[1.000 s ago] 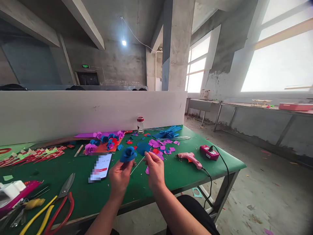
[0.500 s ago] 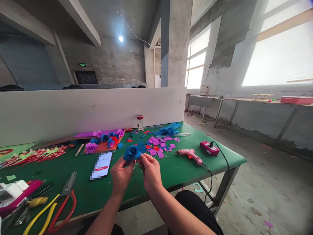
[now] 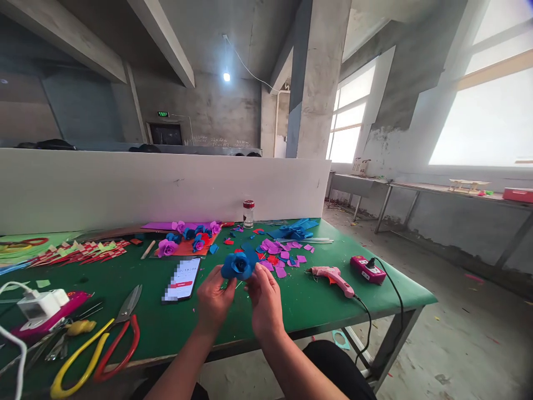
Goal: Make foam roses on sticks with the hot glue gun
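A blue paper flower [image 3: 238,265] with curled layers is held up over the table in front of me. My left hand [image 3: 214,294] is closed on it from the left and below, thumb and fingers at its base. At the flower's right side, my right hand [image 3: 266,294] pinches a flat blue paper petal [image 3: 251,254], which overlaps the flower's edge; whether it is joined to the flower I cannot tell. Purple paper pieces [image 3: 281,273] lie scattered just beyond my right hand, with red ones among them. To the right rests a pink glue gun [image 3: 333,278].
On the green table [image 3: 166,328] are a phone [image 3: 182,280], large scissors [image 3: 120,328] and finished paper flowers [image 3: 167,248]. Behind stands a lidded jar [image 3: 249,214] before a white partition [image 3: 200,186]. A pink power box [image 3: 367,270] trails a cord over the right edge.
The view has turned a little to the left, so the table appears shifted right. The blue petal in my right hand now overlaps the flower's right side more closely.
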{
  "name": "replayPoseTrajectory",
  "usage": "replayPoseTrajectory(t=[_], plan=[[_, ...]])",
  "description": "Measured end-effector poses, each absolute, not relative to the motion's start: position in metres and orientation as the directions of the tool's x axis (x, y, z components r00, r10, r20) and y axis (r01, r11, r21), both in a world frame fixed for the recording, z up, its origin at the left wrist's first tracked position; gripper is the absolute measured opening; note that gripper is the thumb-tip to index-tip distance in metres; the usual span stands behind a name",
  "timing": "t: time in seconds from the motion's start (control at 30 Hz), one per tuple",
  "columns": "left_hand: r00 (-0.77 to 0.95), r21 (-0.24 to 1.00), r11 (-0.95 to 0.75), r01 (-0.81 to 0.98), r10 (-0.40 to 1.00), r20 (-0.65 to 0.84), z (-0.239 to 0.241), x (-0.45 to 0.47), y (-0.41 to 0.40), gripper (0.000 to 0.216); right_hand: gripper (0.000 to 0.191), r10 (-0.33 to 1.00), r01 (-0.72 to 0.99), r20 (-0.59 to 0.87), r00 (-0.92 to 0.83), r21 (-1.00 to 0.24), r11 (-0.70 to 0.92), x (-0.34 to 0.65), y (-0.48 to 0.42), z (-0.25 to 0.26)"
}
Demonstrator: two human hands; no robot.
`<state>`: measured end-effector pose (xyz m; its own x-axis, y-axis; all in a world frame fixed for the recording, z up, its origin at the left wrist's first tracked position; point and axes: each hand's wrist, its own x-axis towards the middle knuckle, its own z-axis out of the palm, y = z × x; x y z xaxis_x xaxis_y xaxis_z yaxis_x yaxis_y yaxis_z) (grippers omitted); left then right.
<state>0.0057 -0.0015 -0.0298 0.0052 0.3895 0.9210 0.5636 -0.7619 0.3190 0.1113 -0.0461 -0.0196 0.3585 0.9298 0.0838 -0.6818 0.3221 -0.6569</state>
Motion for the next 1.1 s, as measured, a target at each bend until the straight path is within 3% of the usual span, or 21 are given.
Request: replayPoseTrajectory(t=[0.2,0.33,0.53,0.8,1.1], plan=[[0.041,0.272,-0.798,0.538,0.347,0.937,-0.0313,0.0044,-0.0016,0.013,0.03,0.942,-0.702,0.056,0.331,-0.653,0.285,0.112,-0.0446,-0.0235],[0.018,0.299,-0.79,0.535,0.364,0.931,-0.0325,0.0022,-0.0012,0.014,0.031,0.948,-0.723,0.056,0.312,-0.633,0.275,0.1116,-0.0432,-0.0241],[0.058,0.36,-0.806,0.469,0.435,0.899,-0.0319,-0.0022,-0.0012,0.019,0.039,0.945,-0.647,0.112,0.307,-0.704,0.293,0.1135,-0.0447,-0.0215],[0.071,0.354,-0.836,0.42,0.419,0.905,-0.0343,-0.0035,-0.0003,0.019,0.035,0.939,-0.651,0.183,0.29,-0.682,0.334,0.116,-0.0417,-0.0263],[0.078,0.379,-0.83,0.41,0.446,0.892,-0.0352,-0.0033,0.0011,0.019,0.035,0.937,-0.646,0.144,0.319,-0.69,0.326,0.1164,-0.0433,-0.0259]])
